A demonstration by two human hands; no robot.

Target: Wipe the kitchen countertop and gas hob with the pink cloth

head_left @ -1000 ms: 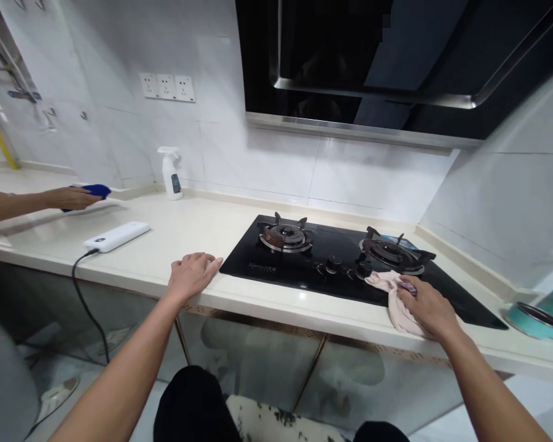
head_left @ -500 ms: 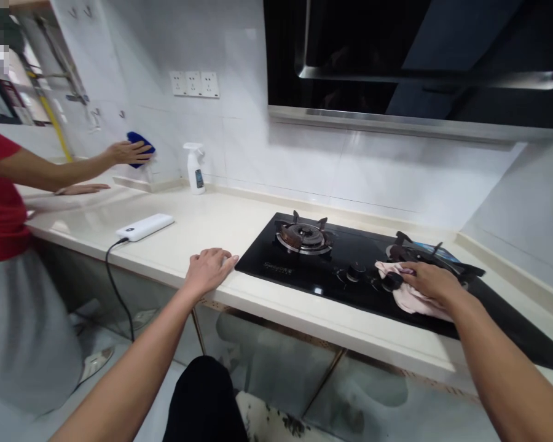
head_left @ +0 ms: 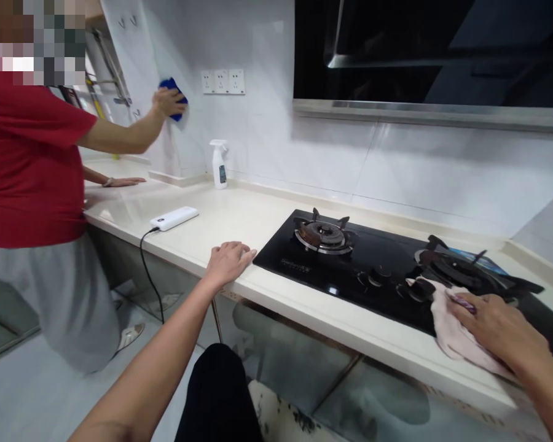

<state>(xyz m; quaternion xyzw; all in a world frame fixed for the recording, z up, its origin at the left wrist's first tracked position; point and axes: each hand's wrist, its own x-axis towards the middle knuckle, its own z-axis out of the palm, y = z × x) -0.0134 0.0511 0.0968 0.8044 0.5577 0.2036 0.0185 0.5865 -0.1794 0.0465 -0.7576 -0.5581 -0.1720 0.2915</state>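
My right hand (head_left: 502, 322) is closed on a pale pink cloth (head_left: 456, 331), pressing it on the front edge of the black gas stove (head_left: 368, 248). The cloth hangs over onto the pale countertop and its tip lies by the right control knob (head_left: 417, 288). My left hand (head_left: 230, 261) rests on the counter edge just left of the stove, fingers slightly curled and holding nothing. The left burner (head_left: 325, 235) and the right burner (head_left: 461, 267) stand behind the knobs, the right one close to my right hand.
A co-worker in a red shirt (head_left: 32, 159) wipes the wall with a blue cloth (head_left: 177, 101). A white spray bottle (head_left: 219, 166) stands by the wall; a white power bank (head_left: 177, 218) with a black cable (head_left: 148, 270) lies on the countertop (head_left: 253, 209). A range hood (head_left: 424, 110) overhangs the stove.
My right hand has pulled the cloth toward me and right, away from the knobs. The co-worker's blue cloth has moved up the wall. My view has turned left; my left hand stays put.
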